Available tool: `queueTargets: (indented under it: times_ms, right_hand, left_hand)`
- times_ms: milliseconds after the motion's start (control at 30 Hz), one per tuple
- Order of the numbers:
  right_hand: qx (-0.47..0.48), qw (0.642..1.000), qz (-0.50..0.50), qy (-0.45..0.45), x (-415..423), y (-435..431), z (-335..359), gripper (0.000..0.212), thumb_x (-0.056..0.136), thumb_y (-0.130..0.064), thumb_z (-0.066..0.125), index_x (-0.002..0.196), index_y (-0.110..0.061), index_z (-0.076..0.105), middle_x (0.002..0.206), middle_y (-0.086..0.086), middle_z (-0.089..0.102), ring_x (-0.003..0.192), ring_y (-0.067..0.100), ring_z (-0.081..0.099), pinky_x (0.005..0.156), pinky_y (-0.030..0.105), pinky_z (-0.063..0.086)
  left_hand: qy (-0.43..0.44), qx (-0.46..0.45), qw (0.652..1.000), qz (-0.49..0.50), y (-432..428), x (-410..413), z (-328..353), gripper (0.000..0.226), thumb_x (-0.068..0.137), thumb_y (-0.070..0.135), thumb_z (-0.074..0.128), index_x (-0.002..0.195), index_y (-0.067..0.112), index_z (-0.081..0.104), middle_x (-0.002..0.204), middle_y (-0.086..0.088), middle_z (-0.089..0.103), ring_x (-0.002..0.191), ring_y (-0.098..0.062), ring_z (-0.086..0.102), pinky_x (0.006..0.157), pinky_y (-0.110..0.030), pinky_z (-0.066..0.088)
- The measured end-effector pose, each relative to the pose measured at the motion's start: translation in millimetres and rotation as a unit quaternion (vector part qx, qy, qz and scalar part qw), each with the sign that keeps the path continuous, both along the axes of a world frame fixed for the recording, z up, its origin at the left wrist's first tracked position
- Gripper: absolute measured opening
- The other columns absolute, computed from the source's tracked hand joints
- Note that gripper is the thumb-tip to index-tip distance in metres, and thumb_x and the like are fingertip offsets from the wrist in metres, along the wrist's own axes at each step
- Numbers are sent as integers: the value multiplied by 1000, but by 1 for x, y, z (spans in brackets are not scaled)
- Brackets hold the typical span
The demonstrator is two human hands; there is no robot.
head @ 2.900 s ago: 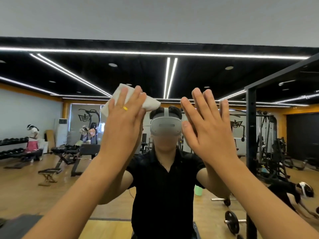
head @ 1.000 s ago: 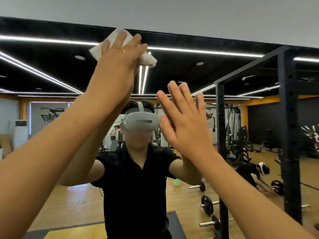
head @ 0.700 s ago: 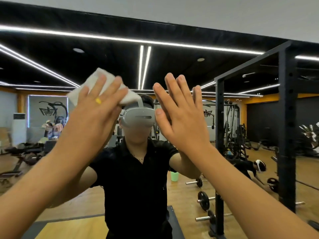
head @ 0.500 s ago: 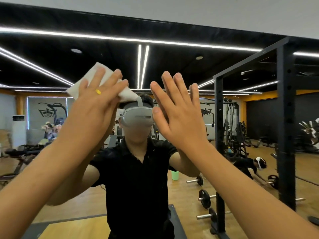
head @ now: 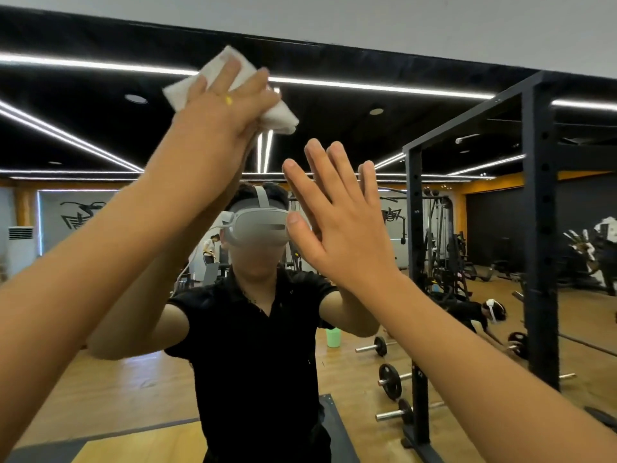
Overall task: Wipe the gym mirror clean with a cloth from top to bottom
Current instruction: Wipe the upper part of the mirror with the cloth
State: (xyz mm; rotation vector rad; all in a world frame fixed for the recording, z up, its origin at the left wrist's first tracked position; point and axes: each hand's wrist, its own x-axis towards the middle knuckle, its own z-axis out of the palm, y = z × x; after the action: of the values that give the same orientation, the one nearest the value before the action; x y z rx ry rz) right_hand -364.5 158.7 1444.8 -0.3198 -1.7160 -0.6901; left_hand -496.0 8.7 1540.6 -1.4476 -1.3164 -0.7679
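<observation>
Left hand high near the top of the mirror, fingers straight, pressing the white cloth flat on the glass, right hand lower and just beside it — spread wide, fingers on the mirror, holding nothing
</observation>
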Motion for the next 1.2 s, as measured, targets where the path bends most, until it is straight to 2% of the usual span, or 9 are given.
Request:
queueTargets:
  times_ms: [133, 200, 333, 400, 600, 700, 900, 1067, 1200]
  right_hand:
    - [-7, 1000, 1, -10, 2, 0, 2, 63, 105, -48, 34, 163, -25, 28, 172, 7, 15, 160, 27, 4, 127, 57, 1]
    - [-19, 1000, 10, -19, 3, -2, 2, 63, 104, -49, 33, 163, -25, 28, 173, 6, 14, 160, 25, 2, 127, 56, -2]
    - [-58, 996, 59, -43, 22, -5, 6, 63, 105, -49, 35, 163, -26, 28, 173, 3, 12, 160, 20, 1, 128, 51, -6]
    - [-49, 997, 53, -32, 46, 2, 6, 62, 104, -47, 38, 162, -25, 32, 173, 3, 15, 160, 19, 5, 128, 45, -5]
    - [-35, 996, -64, -47, 113, 55, -8, 64, 104, -54, 30, 162, -26, 31, 172, 5, 17, 160, 21, 9, 128, 53, 1]
    - [-27, 996, -71, -46, 112, 69, -15, 65, 105, -49, 31, 164, -23, 24, 173, 6, 9, 160, 22, 2, 128, 52, -5]
    - [1, 997, -72, -28, 108, 75, -18, 64, 105, -46, 30, 165, -23, 22, 173, 6, 7, 160, 23, 1, 128, 56, 2]
    - [2, 998, -50, -24, 107, 77, -18, 64, 105, -47, 33, 164, -23, 25, 173, 5, 10, 160, 23, 3, 127, 57, 4]
    - [3, 999, -38, -26, 108, 79, -19, 65, 105, -47, 34, 164, -24, 24, 173, 5, 10, 160, 22, 2, 127, 59, 7]
  left_hand:
    - [14, -3, 1000, -25, -10, -27, -46, 37, 105, 8, 51, 141, 14, 58, 158, -11, 44, 150, -43, 25, 107, -75, 29]
    - [22, 0, 999, -43, -8, -36, -74, 37, 104, 8, 52, 140, 12, 59, 156, -13, 47, 149, -41, 28, 111, -72, 27]
    - [51, 5, 997, -64, -3, -47, -126, 50, 96, -3, 60, 144, 10, 56, 157, -11, 45, 150, -34, 26, 122, -50, 15]
    - [49, 3, 996, -68, -1, -49, -135, 52, 96, -3, 58, 146, 11, 54, 158, -9, 44, 151, -36, 27, 122, -52, 15]
    - [-4, 8, 997, -76, 3, -35, -138, 46, 99, 6, 50, 145, 12, 56, 157, -9, 45, 154, -33, 24, 123, -54, 14]
    - [-9, 20, 997, -70, 9, -26, -129, 40, 107, 7, 46, 145, 13, 56, 157, -9, 46, 153, -35, 25, 121, -58, 17]
    - [-17, 23, 999, -43, 31, 12, -81, 51, 97, -6, 55, 145, 11, 56, 157, -13, 46, 151, -39, 26, 120, -62, 16]
    - [-37, 32, 998, -48, 50, 35, -33, 49, 102, 15, 41, 149, 17, 52, 161, -11, 40, 155, -36, 18, 124, -62, 12]
    - [-36, 34, 998, -49, 55, 41, -61, 42, 109, 23, 44, 150, 20, 51, 163, -8, 37, 156, -28, 13, 125, -55, 9]
